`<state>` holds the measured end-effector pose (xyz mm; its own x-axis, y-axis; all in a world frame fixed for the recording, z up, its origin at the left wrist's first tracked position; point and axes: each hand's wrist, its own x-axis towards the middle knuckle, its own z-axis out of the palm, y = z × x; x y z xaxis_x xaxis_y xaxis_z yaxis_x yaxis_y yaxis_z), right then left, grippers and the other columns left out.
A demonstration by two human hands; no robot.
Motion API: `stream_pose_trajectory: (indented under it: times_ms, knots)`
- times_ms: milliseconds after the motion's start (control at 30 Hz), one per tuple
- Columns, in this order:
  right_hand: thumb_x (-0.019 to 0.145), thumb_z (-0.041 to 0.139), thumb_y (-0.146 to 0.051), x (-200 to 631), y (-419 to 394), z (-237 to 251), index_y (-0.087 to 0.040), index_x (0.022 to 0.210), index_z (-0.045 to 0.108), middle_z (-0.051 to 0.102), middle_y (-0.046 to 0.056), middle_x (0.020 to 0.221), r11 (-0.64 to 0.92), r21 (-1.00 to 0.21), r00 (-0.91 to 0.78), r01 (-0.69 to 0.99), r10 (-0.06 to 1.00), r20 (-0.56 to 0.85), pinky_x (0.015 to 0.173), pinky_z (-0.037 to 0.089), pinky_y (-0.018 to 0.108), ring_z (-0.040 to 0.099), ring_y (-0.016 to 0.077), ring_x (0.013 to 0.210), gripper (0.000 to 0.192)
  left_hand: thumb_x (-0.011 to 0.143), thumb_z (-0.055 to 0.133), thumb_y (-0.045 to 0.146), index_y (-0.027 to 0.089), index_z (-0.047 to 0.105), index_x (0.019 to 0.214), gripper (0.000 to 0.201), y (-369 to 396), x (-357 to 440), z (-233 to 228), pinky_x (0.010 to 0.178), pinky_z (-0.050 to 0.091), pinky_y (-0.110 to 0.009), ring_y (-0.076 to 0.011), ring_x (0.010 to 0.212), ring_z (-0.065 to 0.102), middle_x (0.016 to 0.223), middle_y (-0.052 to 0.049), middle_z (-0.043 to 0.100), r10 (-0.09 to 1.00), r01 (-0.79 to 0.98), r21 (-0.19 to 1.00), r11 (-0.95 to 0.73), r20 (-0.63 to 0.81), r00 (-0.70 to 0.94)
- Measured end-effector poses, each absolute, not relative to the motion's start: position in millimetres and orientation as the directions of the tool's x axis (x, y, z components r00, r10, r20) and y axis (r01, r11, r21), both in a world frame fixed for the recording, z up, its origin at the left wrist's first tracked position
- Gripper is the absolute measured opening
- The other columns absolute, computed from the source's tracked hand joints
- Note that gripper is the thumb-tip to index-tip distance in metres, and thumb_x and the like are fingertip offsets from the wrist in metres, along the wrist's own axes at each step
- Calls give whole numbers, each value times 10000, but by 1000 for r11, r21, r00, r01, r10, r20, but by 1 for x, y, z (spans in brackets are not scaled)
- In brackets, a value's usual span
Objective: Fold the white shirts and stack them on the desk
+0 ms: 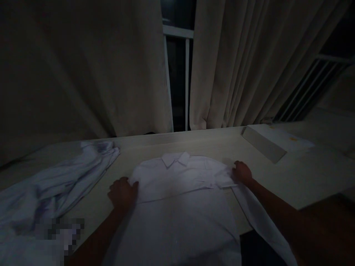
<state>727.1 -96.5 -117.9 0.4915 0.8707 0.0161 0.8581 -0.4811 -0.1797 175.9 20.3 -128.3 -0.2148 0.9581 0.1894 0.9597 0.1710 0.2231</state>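
A white collared shirt (180,192) lies flat, front up, on a pale table (291,173), its collar pointing away from me. My left hand (122,193) grips the shirt's left edge near the shoulder, fingers curled on the cloth. At the right shoulder, my right hand (242,172) pinches the fabric where a sleeve is folded inward. Part of the right sleeve hangs down over the table's near edge.
A crumpled heap of pale clothes (52,188) lies at the table's left. A flat white box (273,142) sits at the far right. Beige curtains (235,62) and a dark window stand behind the table. The room is dim.
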Motion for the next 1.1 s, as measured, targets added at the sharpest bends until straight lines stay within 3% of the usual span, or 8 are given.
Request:
stream_pose_trajectory:
  times_ms: [67, 167, 267, 400, 633, 867, 1000, 1100]
  knots:
    - [894, 470, -207, 709, -88, -115, -138, 1241, 598, 603, 160, 1259, -388, -190, 406, 902, 912, 66, 992, 385, 315, 541, 236, 1191, 376, 866, 377, 486, 128, 583, 1176, 517, 18, 198, -120, 911, 428, -480, -332, 1095, 556, 1179, -184, 610, 945, 985, 156, -71, 327, 16]
    - [929, 414, -203, 670, -76, -116, -170, 1241, 598, 600, 110, 1278, -180, -236, 208, 955, 973, 101, 1020, 360, 267, 529, 194, 1199, 363, 927, 306, 381, 157, 648, 1071, 434, 23, 241, -115, 977, 414, -387, -243, 1079, 574, 1129, -122, 653, 876, 893, 125, -433, 293, 384]
    - [955, 347, -201, 631, -62, -120, -132, 1305, 542, 586, 127, 1297, -32, -284, 68, 958, 990, 120, 1012, 375, 279, 545, 198, 1178, 406, 947, 299, 341, 186, 630, 1181, 434, 36, 288, -117, 1072, 347, -332, -197, 1234, 498, 1277, -79, 611, 802, 808, 119, -577, 267, 534]
    - [992, 272, -257, 599, -32, -126, -118, 1425, 403, 465, 148, 1433, -23, -295, 51, 955, 995, 89, 1061, 334, 332, 438, 212, 1302, 473, 953, 308, 401, 288, 474, 1390, 480, 59, 334, -126, 1165, 184, -461, -246, 1436, 240, 1531, -31, 360, 717, 723, 77, -687, 236, 656]
    - [960, 240, -613, 588, 19, -153, -209, 1509, 250, 187, 104, 1586, -26, -192, 22, 981, 1000, -22, 1109, 142, 584, 136, 339, 1441, 682, 869, 206, 705, 412, 219, 1486, 684, 84, 339, -164, 1031, 127, -748, -417, 1441, 123, 1602, -49, 156, 890, 883, 119, -455, 19, 456]
    - [995, 263, -433, 571, 51, -143, -136, 1319, 513, 499, 168, 1391, 118, -171, -102, 978, 989, 103, 1061, 298, 409, 415, 270, 1292, 506, 877, 165, 693, 357, 242, 1496, 709, 89, 334, -162, 1087, 109, -683, -376, 1459, 83, 1604, -71, 150, 896, 895, 79, -440, 113, 430]
    - [991, 302, -423, 567, 55, -150, -153, 1453, 347, 319, 142, 1530, 97, -173, -80, 980, 992, 100, 1095, 248, 452, 305, 280, 1378, 537, 870, 201, 701, 354, 240, 1497, 718, 88, 331, -162, 1083, 107, -689, -383, 1458, 82, 1603, -80, 145, 917, 916, 68, -395, 79, 390]
    - [993, 292, -455, 565, 59, -154, -143, 1419, 401, 337, 158, 1517, 72, -163, -53, 984, 992, 116, 1110, 195, 502, 257, 302, 1400, 539, 862, 256, 705, 370, 248, 1491, 713, 92, 326, -160, 1059, 153, -706, -404, 1441, 149, 1587, -88, 209, 933, 924, 131, -360, 33, 359]
